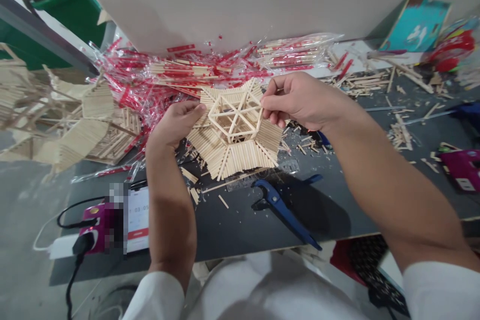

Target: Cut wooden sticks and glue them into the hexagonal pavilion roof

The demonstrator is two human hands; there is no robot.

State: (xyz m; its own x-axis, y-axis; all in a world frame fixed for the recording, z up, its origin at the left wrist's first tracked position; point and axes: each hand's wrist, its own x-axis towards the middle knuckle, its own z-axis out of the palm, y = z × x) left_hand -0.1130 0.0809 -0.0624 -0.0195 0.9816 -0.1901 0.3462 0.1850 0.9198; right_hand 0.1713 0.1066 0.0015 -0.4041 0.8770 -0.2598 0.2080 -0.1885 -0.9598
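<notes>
A hexagonal model made of thin wooden sticks [236, 132] is held up over the dark table [243, 220]. My left hand [176, 122] grips its left edge, thumb on top. My right hand [296, 100] pinches a stick at the upper right rim of the open hexagonal frame in the model's middle. Both hands are closed on the model.
Blue cutters [285, 205] lie on the table below the model. Red and clear wrappers with sticks [180, 75] pile up behind. Finished stick panels [78, 135] sit at the left. A phone [137, 220] and a magenta device [93, 225] lie at the front left. Loose stick offcuts [401, 135] scatter to the right.
</notes>
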